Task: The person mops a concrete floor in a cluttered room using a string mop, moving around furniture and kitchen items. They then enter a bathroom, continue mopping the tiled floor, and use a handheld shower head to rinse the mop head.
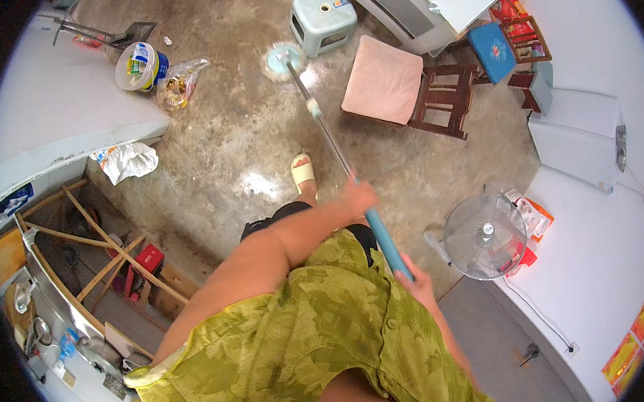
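A spin mop with a steel pole point(330, 136) and a blue grip point(383, 233) slants across the view in front of my body. My left hand point(359, 197), somewhat blurred, is closed around the pole at the upper end of the grip. Lower down, near the grip's end, my right hand point(415, 278) wraps the handle. The round mop head point(284, 59), pale blue with a whitish fringe, rests on the concrete floor. It lies close beside a light grey plastic stool point(323, 19).
Right of the mop stands a wooden chair with a pink seat point(383, 79). A caged fan point(487, 234) is by the right wall. At the left are a trash bucket point(142, 68), a clear bag of waste point(179, 87), a white plastic bag point(129, 161) and a wooden frame point(97, 230).
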